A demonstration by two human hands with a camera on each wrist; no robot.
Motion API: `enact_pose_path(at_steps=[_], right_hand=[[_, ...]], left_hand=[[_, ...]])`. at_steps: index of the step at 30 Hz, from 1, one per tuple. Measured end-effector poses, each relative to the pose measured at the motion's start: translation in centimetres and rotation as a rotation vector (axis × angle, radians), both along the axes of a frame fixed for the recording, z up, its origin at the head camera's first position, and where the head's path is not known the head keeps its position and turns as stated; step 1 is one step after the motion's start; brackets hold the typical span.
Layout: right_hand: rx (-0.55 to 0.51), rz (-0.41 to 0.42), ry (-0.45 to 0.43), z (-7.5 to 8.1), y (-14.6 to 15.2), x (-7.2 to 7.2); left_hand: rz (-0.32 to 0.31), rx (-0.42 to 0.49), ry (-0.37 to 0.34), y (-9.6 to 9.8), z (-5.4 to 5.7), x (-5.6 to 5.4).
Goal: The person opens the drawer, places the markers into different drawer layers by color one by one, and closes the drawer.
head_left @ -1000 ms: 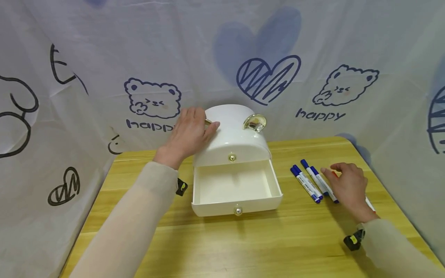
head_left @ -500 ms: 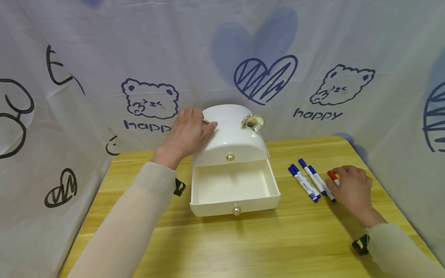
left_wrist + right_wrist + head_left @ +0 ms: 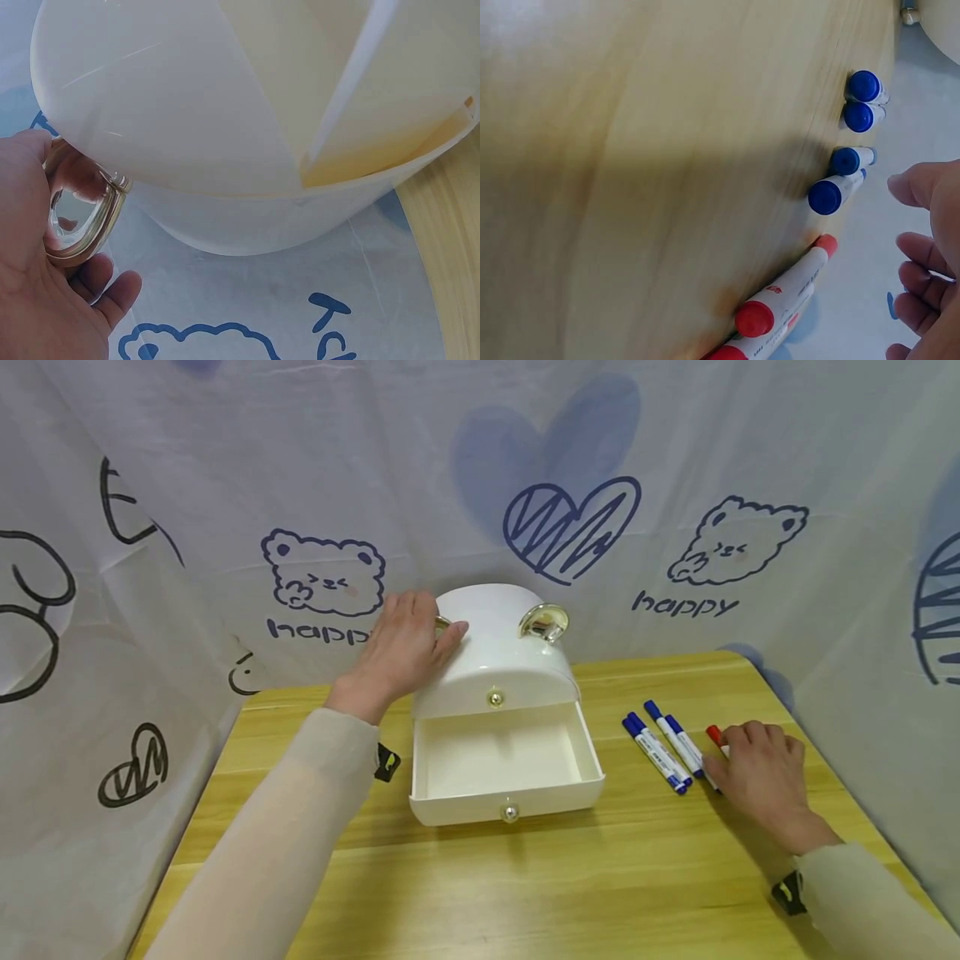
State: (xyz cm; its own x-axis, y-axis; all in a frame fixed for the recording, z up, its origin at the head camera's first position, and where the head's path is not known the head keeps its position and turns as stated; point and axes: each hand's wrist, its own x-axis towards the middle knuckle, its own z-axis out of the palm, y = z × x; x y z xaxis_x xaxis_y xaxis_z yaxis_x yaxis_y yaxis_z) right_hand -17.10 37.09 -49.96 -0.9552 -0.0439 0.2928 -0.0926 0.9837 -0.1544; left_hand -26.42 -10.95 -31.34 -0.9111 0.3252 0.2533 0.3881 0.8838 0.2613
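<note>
The right hand (image 3: 761, 772), loosely curled and holding nothing, has shifted slightly rightward near two red markers (image 3: 789, 283) on the bench's (image 3: 637, 877) right, apparently within reach, while the left hand (image 3: 401, 643) grips the white box's (image 3: 495, 652) gold ear (image 3: 82, 206).

Our left hand (image 3: 401, 647) grips the white box's (image 3: 498, 639) ear (image 3: 442, 623); right of the box, our right hand (image 3: 761, 777) partly hides a red-capped marker (image 3: 714, 735).
</note>
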Motion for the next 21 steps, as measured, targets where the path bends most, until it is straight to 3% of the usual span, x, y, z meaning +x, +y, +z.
enact_pose_path(at_steps=[21], right_hand=[[0.059,0.021,0.042,-0.91,-0.09,-0.13]], left_hand=[[-0.003,0.012,-0.011,-0.13,-0.09,-0.17]])
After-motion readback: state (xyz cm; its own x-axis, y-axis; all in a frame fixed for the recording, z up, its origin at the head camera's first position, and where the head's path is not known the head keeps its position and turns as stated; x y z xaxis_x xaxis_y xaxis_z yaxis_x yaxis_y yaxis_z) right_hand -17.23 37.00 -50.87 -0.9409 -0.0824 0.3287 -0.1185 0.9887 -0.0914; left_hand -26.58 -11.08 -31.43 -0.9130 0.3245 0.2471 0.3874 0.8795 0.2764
